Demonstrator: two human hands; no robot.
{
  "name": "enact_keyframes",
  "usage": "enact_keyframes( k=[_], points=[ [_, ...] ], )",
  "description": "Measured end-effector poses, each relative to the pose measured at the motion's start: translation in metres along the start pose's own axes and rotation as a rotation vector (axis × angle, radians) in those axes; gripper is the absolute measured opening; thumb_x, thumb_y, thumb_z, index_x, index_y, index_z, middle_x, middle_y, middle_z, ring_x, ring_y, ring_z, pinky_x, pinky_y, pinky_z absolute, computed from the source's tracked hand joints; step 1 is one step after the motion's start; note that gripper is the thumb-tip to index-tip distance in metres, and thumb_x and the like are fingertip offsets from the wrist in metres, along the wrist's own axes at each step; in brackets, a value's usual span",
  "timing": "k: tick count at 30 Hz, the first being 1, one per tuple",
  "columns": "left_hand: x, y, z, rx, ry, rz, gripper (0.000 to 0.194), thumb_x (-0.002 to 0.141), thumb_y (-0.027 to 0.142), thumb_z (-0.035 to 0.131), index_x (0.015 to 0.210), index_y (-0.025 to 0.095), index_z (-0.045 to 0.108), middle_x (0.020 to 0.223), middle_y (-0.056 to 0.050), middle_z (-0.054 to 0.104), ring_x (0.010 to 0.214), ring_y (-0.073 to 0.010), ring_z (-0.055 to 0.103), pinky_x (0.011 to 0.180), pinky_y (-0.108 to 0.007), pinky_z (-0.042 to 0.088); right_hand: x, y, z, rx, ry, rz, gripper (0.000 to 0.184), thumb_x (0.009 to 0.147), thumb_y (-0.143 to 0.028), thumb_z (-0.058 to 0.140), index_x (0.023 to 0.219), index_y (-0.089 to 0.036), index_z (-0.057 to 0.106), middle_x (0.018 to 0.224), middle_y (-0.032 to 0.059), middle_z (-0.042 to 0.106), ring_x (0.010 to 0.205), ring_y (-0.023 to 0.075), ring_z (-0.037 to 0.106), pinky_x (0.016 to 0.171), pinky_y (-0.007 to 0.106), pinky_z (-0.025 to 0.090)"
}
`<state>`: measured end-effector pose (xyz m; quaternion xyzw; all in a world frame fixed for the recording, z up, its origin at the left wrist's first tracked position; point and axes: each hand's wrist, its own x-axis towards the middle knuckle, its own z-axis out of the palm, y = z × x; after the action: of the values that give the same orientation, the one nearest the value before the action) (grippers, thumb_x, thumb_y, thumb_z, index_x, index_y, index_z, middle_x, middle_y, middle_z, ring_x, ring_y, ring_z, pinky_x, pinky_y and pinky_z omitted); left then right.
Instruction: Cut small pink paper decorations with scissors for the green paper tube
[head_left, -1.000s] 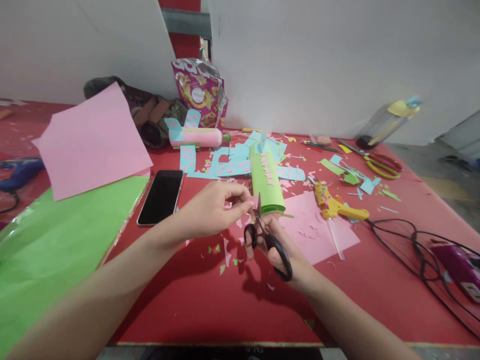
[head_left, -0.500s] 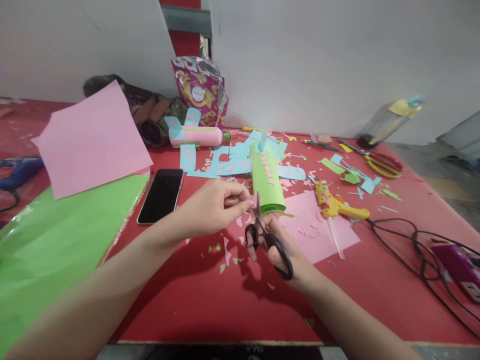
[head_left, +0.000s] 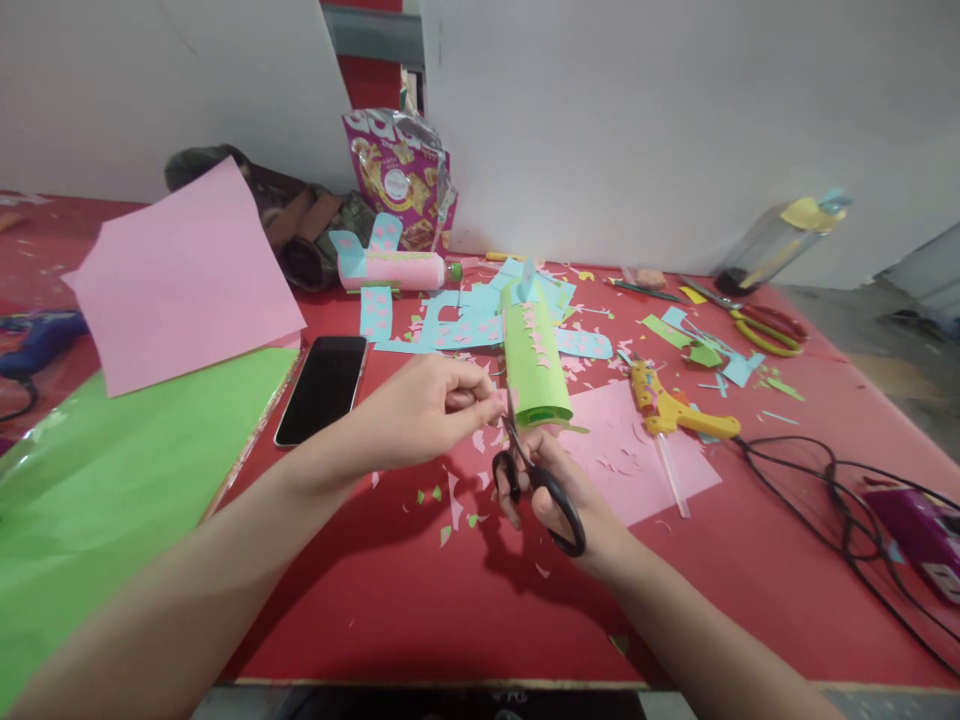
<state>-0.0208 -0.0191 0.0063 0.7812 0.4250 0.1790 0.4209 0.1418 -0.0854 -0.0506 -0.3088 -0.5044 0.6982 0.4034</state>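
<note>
Between thumb and fingertips, my left hand [head_left: 439,405] pinches a small piece of pink paper [head_left: 501,397]. Black-handled scissors [head_left: 559,508] are in my right hand [head_left: 564,480], with fingers through the loops. Their blades point up and away, right at the edge of the pink piece, and look nearly closed. Just beyond the blades lies a light-green paper-wrapped tube [head_left: 536,360] with pink cut-outs down its top and blue paper wings beside it. Under its right side is a pink sheet [head_left: 645,460] strewn with scraps.
A phone [head_left: 322,390] lies left of my left hand, beside large green paper [head_left: 150,480] and pink paper [head_left: 187,285]. Rightward are a yellow glue gun [head_left: 675,412], a black cord [head_left: 832,480] and red-yellow-handled scissors [head_left: 769,328]. A pink-wrapped bottle [head_left: 397,271] and snack bag [head_left: 405,185] stand behind.
The scissor blades have come closer together at the pink piece. Both hands stay in almost the same place.
</note>
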Motion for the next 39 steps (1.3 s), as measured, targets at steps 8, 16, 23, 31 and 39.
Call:
enact_keyframes(
  k=[8, 16, 23, 31, 39],
  points=[
    [0.000, -0.001, 0.000, -0.030, -0.002, 0.000, 0.026, 0.076, 0.034, 0.045, 0.058, 0.016, 0.045, 0.049, 0.005, 0.025, 0.044, -0.0061, 0.021, 0.041, -0.020, 0.019, -0.001, -0.001, 0.000, -0.002, 0.030, 0.015, 0.040, 0.070, -0.053, 0.056, 0.076, -0.022, 0.031, 0.066, -0.0052, 0.041, 0.049, 0.0068, 0.038, 0.048, 0.023, 0.030],
    [0.000, 0.001, 0.001, -0.084, 0.010, -0.030, 0.026, 0.076, 0.031, 0.045, 0.056, 0.015, 0.042, 0.050, 0.005, 0.026, 0.045, -0.0054, 0.022, 0.042, -0.019, 0.019, -0.001, -0.001, 0.001, 0.038, 0.058, 0.022, 0.041, 0.068, -0.051, 0.059, 0.075, -0.022, 0.031, 0.066, -0.0055, 0.042, 0.049, 0.0060, 0.041, 0.049, 0.022, 0.033],
    [0.000, 0.003, 0.004, -0.124, -0.004, -0.044, 0.026, 0.077, 0.030, 0.045, 0.057, 0.014, 0.046, 0.048, 0.006, 0.025, 0.044, -0.0049, 0.022, 0.041, -0.018, 0.018, -0.001, 0.002, -0.002, 0.051, 0.026, -0.014, 0.039, 0.070, -0.051, 0.057, 0.077, -0.021, 0.032, 0.070, -0.0033, 0.044, 0.055, 0.0075, 0.044, 0.053, 0.024, 0.036],
    [0.001, 0.006, 0.008, -0.185, 0.040, -0.059, 0.025, 0.076, 0.029, 0.046, 0.056, 0.014, 0.046, 0.048, 0.006, 0.024, 0.045, -0.0051, 0.022, 0.041, -0.018, 0.020, 0.000, 0.004, -0.001, 0.069, 0.050, -0.031, 0.038, 0.070, -0.049, 0.058, 0.077, -0.021, 0.034, 0.068, -0.0047, 0.042, 0.052, 0.0061, 0.043, 0.051, 0.022, 0.035],
    [0.000, 0.005, 0.015, -0.265, 0.077, -0.105, 0.027, 0.076, 0.032, 0.048, 0.055, 0.015, 0.042, 0.050, 0.006, 0.024, 0.046, -0.0058, 0.022, 0.043, -0.020, 0.019, 0.000, 0.002, -0.001, 0.066, 0.069, -0.040, 0.037, 0.071, -0.048, 0.059, 0.076, -0.021, 0.034, 0.067, -0.0051, 0.042, 0.052, 0.0059, 0.042, 0.052, 0.022, 0.036]
  ],
)
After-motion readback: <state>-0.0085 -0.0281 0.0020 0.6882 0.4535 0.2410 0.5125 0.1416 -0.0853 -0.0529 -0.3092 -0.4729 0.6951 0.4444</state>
